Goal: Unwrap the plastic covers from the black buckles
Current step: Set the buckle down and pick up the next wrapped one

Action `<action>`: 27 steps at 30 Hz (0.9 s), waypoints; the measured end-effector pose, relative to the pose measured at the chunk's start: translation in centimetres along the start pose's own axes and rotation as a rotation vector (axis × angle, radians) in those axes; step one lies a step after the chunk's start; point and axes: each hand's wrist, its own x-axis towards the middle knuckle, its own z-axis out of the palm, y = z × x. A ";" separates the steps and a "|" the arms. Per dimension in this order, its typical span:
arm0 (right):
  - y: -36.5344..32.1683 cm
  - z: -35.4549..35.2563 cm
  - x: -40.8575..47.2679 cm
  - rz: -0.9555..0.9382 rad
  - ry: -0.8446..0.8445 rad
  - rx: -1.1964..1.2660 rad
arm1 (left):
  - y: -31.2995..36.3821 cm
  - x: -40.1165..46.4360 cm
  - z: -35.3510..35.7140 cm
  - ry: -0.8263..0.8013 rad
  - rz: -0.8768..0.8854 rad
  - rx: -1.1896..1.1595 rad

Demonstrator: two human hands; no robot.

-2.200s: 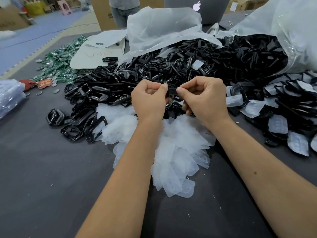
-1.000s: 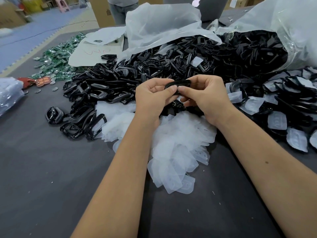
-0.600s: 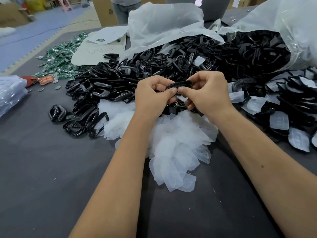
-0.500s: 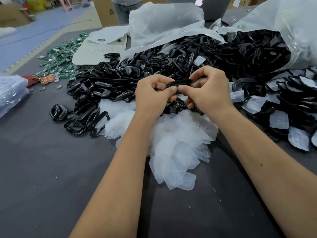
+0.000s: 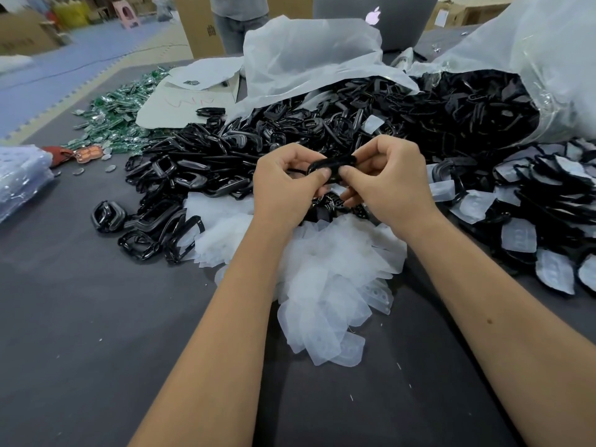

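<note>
A single black buckle (image 5: 332,164) is held above the table between both hands. My left hand (image 5: 287,188) pinches its left end and my right hand (image 5: 387,185) pinches its right end, fingers curled. Whether plastic still covers it, I cannot tell. Below my hands lies a heap of removed translucent plastic covers (image 5: 322,279). A large pile of bare black buckles (image 5: 258,146) spreads behind and to the left. Buckles still in plastic covers (image 5: 529,227) lie at the right.
A big clear plastic bag (image 5: 532,59) spills buckles at the back right. White plastic sheeting (image 5: 306,62) and a laptop (image 5: 374,17) stand behind. Green packets (image 5: 113,121) lie far left, a clear bag stack (image 5: 19,179) at the left edge. A person stands beyond the grey table (image 5: 80,317).
My hands lifted the buckle slightly and turned it so its black edge shows between my fingertips; they stay over the same spot above the cover heap.
</note>
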 end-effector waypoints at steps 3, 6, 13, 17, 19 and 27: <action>-0.3 -0.2 -0.1 -0.031 -0.007 -0.112 | 0.1 0.4 -0.8 0.062 -0.020 -0.016; -1.8 -0.3 -0.1 -0.139 -0.343 -0.193 | 0.1 0.7 -1.6 0.168 -0.017 -0.072; -4.7 1.0 -1.1 -0.021 -1.219 -0.343 | 0.5 0.7 -2.2 0.227 -0.103 -0.263; -4.8 1.1 -1.1 -0.012 -1.222 -0.391 | 0.7 0.6 -2.0 0.202 -0.104 -0.295; -4.6 0.6 -1.0 -0.011 -1.177 -0.356 | 0.7 0.6 -2.0 0.200 -0.105 -0.304; -2.1 -1.4 0.6 0.017 -0.545 -0.093 | 0.7 1.0 -2.6 0.210 -0.193 -0.458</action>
